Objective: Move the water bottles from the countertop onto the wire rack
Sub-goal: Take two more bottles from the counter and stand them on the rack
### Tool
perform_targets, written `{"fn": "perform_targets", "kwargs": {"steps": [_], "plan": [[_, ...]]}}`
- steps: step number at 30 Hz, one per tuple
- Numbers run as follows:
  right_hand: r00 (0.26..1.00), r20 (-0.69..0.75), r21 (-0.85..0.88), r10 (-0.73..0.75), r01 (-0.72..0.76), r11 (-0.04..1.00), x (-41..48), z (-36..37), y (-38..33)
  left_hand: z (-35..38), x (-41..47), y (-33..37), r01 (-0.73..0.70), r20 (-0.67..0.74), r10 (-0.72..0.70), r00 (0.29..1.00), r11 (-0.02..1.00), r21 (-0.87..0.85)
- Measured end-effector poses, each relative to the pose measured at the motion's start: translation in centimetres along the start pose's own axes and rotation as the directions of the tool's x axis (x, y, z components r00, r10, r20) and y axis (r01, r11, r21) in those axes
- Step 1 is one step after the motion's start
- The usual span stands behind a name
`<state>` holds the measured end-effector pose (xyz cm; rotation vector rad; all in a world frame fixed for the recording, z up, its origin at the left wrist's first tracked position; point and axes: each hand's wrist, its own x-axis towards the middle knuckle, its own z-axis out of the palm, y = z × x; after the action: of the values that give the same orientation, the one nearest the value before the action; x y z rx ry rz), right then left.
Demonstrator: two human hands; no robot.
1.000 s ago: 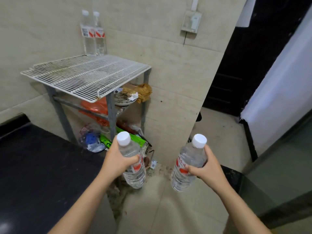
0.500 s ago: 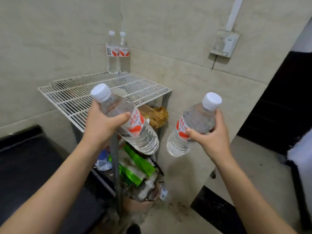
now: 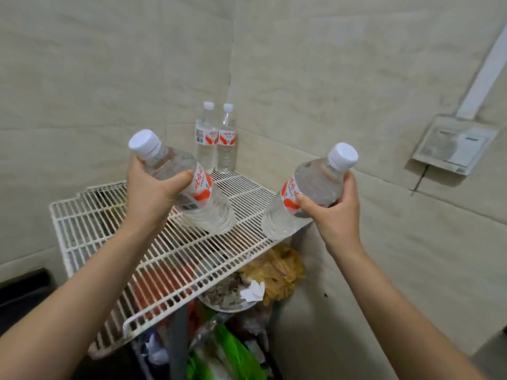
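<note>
My left hand (image 3: 149, 192) grips a clear water bottle (image 3: 204, 204) with a white cap and red label, tilted over the middle of the white wire rack (image 3: 90, 223). A second, like bottle (image 3: 307, 190) is held in my right hand (image 3: 333, 212), tilted above the rack's right edge. Both bottle bottoms hang just above the wires; I cannot tell whether they touch. Two more water bottles (image 3: 216, 138) stand upright side by side at the rack's back corner against the wall.
Under the rack sit a plate of scraps (image 3: 229, 294), a yellow-brown bag (image 3: 277, 270), and green packaging (image 3: 233, 352). Beige tiled walls close in behind and to the right. A wall switch box (image 3: 454, 145) hangs at right. A dark countertop edge (image 3: 22, 294) lies at left.
Both hands have carried their bottles up and forward, from in front of the rack to over its top. The view has come closer to the rack's corner.
</note>
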<state>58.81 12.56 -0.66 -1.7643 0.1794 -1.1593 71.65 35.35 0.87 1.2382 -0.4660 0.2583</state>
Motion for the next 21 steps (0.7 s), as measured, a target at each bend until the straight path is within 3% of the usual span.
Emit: {"fn": "perform_targets", "kwargs": {"steps": [10, 21], "plan": [[0.997, 0.001, -0.031, 0.077, -0.077, 0.997, 7.0, 4.5, 7.5, 2.1, 5.8, -4.2, 0.053, 0.007, -0.055, 0.998, 0.987, 0.150], [0.979, 0.156, 0.098, 0.133, -0.149, 0.984, 15.3, 8.4, 11.5, 6.5, 10.0, -7.1, 0.072, -0.082, -0.051, 0.995, 0.955, 0.287]]}}
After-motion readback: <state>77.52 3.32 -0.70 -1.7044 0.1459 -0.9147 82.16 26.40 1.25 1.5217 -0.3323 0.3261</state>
